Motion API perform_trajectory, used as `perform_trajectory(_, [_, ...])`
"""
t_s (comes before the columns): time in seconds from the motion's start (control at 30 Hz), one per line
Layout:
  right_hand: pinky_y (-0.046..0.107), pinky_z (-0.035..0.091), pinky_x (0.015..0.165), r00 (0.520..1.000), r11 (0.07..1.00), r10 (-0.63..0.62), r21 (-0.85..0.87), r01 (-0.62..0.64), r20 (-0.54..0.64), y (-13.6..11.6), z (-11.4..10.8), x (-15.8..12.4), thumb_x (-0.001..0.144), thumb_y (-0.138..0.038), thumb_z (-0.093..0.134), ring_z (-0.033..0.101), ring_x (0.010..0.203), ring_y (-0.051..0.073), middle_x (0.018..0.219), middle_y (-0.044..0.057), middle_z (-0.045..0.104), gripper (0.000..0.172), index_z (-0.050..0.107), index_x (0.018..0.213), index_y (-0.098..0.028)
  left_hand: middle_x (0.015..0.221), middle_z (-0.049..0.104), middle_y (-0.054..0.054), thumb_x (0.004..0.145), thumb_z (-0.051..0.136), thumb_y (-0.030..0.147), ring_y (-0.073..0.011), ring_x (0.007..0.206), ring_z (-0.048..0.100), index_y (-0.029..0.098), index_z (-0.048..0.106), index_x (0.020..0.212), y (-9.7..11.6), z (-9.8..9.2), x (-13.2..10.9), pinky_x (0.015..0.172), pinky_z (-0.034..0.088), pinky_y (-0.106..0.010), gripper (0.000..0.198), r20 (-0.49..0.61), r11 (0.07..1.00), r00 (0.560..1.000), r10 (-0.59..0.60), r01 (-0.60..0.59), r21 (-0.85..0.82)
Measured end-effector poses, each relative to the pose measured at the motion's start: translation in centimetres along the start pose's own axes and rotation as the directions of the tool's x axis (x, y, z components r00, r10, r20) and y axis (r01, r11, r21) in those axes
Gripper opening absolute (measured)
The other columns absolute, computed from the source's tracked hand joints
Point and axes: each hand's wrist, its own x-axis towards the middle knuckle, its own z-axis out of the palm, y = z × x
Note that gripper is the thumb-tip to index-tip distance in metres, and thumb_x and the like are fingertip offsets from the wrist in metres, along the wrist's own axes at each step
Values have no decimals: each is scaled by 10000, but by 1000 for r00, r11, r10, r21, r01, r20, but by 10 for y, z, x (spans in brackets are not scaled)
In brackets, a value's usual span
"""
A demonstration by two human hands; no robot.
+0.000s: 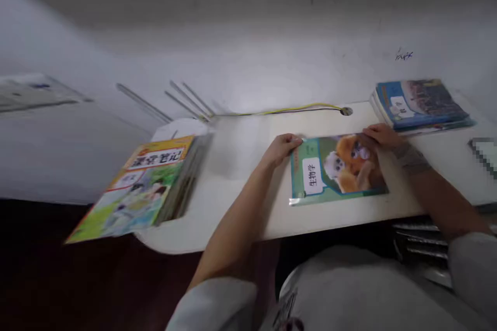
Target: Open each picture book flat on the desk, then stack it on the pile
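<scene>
A biology textbook (pixel 334 170) lies on the white desk, its cover showing golden monkeys on a green-blue ground. My left hand (pixel 284 149) grips the book's upper left corner, thumb over the cover and fingers curled at the edge. At the upper right corner, my right hand (pixel 382 137) holds the same book with its fingertips. The undersides of both grips are hidden. Just beyond my right hand sits a stack of textbooks (pixel 423 103) with a blue cover on top.
On the left, a pile of books (pixel 143 181) with a yellow-green cover on top overhangs the desk (pixel 233 165). Thin metal rods (pixel 190 101) stand at the back left. A yellow cable (pixel 298 107) runs along the wall into a round hole (pixel 346 111).
</scene>
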Motion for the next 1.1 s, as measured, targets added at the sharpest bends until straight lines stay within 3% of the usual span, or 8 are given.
perform_trajectory(0.13, [279,277,543,997,996,78,41,-79,26,1,0,-2,803,-656,356,421,555,130,513,-20,445,552,508,554,-187,554,572,-17,758,637,512,-118,517,524,145,591,624,-2,1,0,516,405,-235,393,12,997,999,-47,46,67])
perform_trajectory(0.3, [277,306,565,971,942,236,-253,-222,25,0,8,4,827,-548,449,515,609,158,577,20,560,457,587,591,-182,560,589,-74,738,680,469,-265,749,631,166,546,513,-4,2,5,623,438,-303,401,-104,946,989,-104,131,297])
perform_trajectory(0.43, [315,387,652,965,872,217,-416,-258,-145,-10,20,2,809,-480,541,589,781,240,858,114,670,355,665,862,-151,927,671,-163,740,695,441,-355,1039,585,149,656,817,5,8,1,791,456,-386,305,-247,768,969,21,143,624])
perform_trajectory(0.5, [353,420,744,981,842,54,-520,-144,-184,-24,30,-2,848,-353,512,590,929,275,1040,161,659,308,646,1020,-135,1176,616,-182,829,610,344,-328,1134,543,151,619,1085,12,22,-5,887,437,-416,320,-183,577,958,221,23,816])
perform_trajectory(0.57, [391,408,880,983,821,-168,-563,96,-78,-41,43,-4,875,-210,442,548,1093,281,1198,171,615,310,623,1115,-135,1334,535,-161,894,501,233,-280,1222,488,158,546,1233,20,43,-11,988,388,-411,350,10,422,925,379,-183,888])
perform_trajectory(0.63, [431,342,1009,939,790,-339,-525,317,56,-57,59,-5,900,-175,385,474,1228,274,1318,158,558,364,592,1197,-137,1381,510,-139,936,410,208,-242,1262,459,146,504,1292,24,66,-14,1047,344,-396,374,194,365,884,427,-364,857])
perform_trajectory(0.8, [517,269,1077,907,775,-381,-474,418,178,-64,83,-4,960,-362,311,388,1333,304,1426,199,455,518,443,1366,-70,1416,487,-146,981,300,254,-244,1330,409,108,441,1357,16,88,-11,1101,283,-439,427,264,394,891,370,-408,824])
perform_trajectory(1.1, [493,269,1090,920,772,-344,-503,390,187,-12,59,-19,961,-501,234,330,1378,293,1491,192,362,652,345,1430,-61,1514,349,-146,982,282,379,-264,1415,276,82,363,1422,-21,47,-11,1143,222,-431,537,203,438,919,339,-345,830])
